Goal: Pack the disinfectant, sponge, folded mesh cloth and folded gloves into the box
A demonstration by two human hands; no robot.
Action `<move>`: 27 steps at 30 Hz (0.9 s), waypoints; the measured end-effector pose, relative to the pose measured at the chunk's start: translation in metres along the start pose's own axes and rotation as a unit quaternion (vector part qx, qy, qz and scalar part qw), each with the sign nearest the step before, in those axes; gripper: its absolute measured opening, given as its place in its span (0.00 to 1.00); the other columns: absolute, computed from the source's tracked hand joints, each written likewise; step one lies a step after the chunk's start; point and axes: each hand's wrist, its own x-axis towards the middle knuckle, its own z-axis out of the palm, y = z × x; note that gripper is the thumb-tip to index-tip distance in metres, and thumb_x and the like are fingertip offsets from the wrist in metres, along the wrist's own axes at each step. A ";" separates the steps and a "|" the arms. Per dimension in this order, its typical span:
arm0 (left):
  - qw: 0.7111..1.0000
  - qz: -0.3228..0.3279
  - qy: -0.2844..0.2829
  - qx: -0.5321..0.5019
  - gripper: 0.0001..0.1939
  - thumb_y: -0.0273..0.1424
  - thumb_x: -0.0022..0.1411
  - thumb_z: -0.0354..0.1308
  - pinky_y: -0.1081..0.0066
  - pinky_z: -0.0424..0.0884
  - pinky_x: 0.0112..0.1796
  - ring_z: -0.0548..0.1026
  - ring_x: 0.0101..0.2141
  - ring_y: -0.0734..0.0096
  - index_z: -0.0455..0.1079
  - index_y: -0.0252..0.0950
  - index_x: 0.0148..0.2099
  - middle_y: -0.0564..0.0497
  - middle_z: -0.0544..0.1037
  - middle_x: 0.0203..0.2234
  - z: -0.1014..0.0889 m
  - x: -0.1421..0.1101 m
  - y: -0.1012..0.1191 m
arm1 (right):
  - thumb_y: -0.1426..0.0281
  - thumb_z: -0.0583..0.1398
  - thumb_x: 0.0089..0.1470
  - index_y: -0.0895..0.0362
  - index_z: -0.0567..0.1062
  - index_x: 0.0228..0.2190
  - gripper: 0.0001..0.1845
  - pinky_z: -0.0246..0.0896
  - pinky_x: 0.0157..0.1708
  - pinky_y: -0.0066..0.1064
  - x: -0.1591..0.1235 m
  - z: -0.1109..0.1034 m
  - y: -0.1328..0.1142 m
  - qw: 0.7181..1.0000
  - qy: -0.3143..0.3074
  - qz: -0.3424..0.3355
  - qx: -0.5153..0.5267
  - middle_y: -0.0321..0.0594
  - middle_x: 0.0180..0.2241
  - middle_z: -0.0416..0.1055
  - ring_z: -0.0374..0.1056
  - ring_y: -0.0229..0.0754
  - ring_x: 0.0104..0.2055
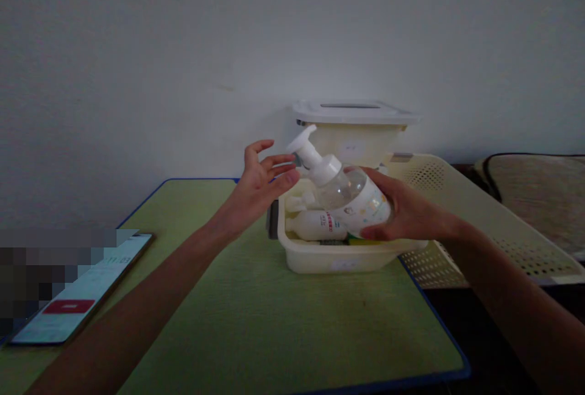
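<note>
My right hand (402, 206) is wrapped round the body of a clear pump bottle (354, 197) with a white pump head and a printed label. The bottle tilts to the left above a cream plastic bin (315, 259). Just left of the pump head, my left hand (267, 178) has its fingers spread and holds nothing; its fingertips are close to the nozzle, and I cannot tell whether they touch. Inside the bin lies a white bottle (315, 224) with red print. Other white items in there are partly hidden behind the pump bottle.
The bin stands on a green table (219, 309) with a blue edge. A lidded box (351, 133) is behind it against the wall. To the right is a perforated cream basket (493, 224), with a beige cushion-like item (539, 194) beyond. A lit phone or tablet (86, 291) lies at left.
</note>
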 end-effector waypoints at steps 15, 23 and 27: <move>0.864 -0.053 -0.234 0.443 0.22 0.32 0.48 0.63 0.65 0.67 0.41 0.73 0.40 0.59 0.68 0.37 0.47 0.47 0.76 0.40 0.006 0.002 -0.028 | 0.65 0.66 0.39 0.56 0.66 0.54 0.38 0.59 0.51 0.39 0.000 -0.028 0.038 0.966 -0.254 0.051 -0.018 0.43 0.51 0.69 0.65 0.48 0.52; 0.743 -0.018 -0.348 0.572 0.08 0.34 0.44 0.65 0.61 0.61 0.47 0.74 0.35 0.60 0.73 0.40 0.30 0.53 0.77 0.25 0.011 0.012 -0.030 | 0.66 0.62 0.45 0.54 0.75 0.43 0.20 0.64 0.46 0.35 0.008 -0.019 0.036 0.937 -0.335 0.087 0.052 0.37 0.43 0.74 0.69 0.44 0.47; 0.693 -0.019 -0.415 0.589 0.04 0.32 0.50 0.62 0.58 0.57 0.48 0.73 0.29 0.65 0.73 0.40 0.24 0.55 0.75 0.19 0.015 0.015 -0.025 | 0.67 0.62 0.46 0.54 0.74 0.45 0.21 0.60 0.50 0.38 0.006 -0.014 0.039 0.947 -0.318 0.044 -0.015 0.40 0.44 0.72 0.67 0.45 0.49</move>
